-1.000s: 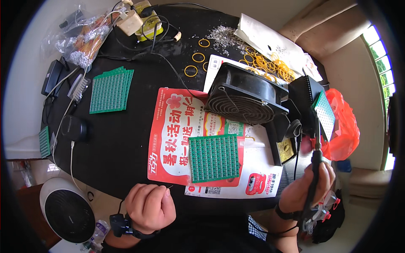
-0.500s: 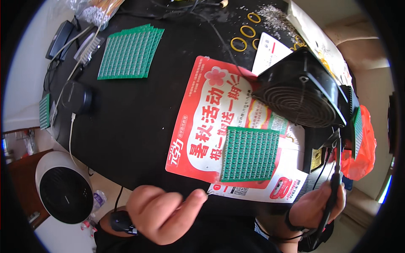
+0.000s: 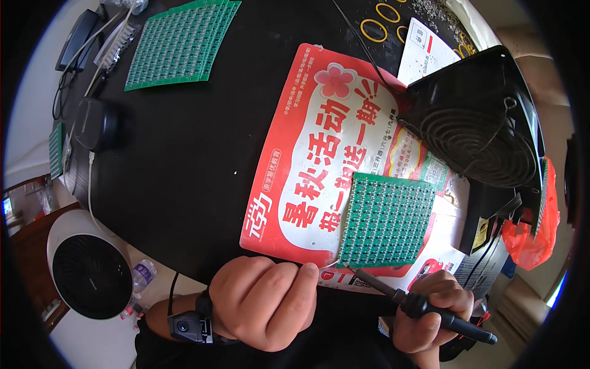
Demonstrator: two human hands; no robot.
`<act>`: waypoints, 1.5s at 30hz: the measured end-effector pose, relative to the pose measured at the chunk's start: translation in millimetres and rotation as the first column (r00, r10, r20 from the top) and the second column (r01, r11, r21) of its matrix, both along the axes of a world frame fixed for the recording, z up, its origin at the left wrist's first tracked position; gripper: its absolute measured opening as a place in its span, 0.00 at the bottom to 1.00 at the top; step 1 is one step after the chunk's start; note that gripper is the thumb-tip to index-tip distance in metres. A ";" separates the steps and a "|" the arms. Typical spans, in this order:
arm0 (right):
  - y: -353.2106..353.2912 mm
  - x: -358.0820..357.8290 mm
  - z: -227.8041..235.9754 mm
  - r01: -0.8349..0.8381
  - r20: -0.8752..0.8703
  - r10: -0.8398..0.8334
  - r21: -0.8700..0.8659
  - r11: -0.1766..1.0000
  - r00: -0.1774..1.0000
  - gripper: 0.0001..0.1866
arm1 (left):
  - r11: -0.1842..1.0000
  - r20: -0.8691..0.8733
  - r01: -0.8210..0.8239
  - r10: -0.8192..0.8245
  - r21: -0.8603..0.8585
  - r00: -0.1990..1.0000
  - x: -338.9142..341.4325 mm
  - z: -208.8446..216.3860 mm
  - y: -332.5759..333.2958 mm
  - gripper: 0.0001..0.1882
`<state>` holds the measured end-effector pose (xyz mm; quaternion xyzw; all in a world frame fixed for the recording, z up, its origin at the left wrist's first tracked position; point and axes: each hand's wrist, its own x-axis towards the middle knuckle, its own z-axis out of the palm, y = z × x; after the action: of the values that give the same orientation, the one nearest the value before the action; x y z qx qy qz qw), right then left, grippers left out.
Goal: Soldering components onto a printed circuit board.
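Observation:
My left hand (image 3: 267,302) is closed in a pinch on a thin silvery solder wire (image 3: 328,266), whose end points right. My right hand (image 3: 433,310) is wrapped round the black handle of a soldering iron (image 3: 393,294). The iron slants up to the left, and its tip is close to the wire's end, at the lower left corner of a green circuit board (image 3: 387,221). Whether tip, wire and board touch is too small to tell. Rows of small parts cover the board, which lies on a red and white printed sheet (image 3: 261,237).
A black fan (image 3: 479,123) stands to the right of the board. Stacked green circuit boards (image 3: 175,46) lie at the far left, near a black round device (image 3: 97,126). Yellow rings (image 3: 373,31) lie at the back. A red plastic bag (image 3: 534,240) hangs at the right.
My right hand has brought the soldering iron from the right side over to the board's lower left corner. My left hand has moved slightly right with the solder wire. The whole view has shifted.

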<state>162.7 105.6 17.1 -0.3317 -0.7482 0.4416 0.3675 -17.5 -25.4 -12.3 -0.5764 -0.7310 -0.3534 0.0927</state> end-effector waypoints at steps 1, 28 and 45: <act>0.7 -0.5 -1.0 -0.012 0.015 0.012 0.012 1.000 1.000 0.21 | 1.000 -0.001 -0.002 0.002 0.007 1.000 -0.1 -1.7 0.5 0.09; 0.7 0.2 -2.6 -0.053 -0.002 0.053 0.015 0.998 0.999 0.20 | 0.995 0.038 -0.009 0.012 -0.096 0.999 4.5 5.2 -0.6 0.11; 4.3 -2.5 1.6 -0.104 0.080 0.103 0.008 0.995 0.991 0.18 | 0.991 0.036 0.042 -0.038 -0.130 0.999 -0.5 6.6 3.0 0.14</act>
<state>160.2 109.9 18.6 -0.3076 -0.7812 0.4421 0.3159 -18.1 -22.4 -5.7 -0.5898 -0.7422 -0.3163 0.0355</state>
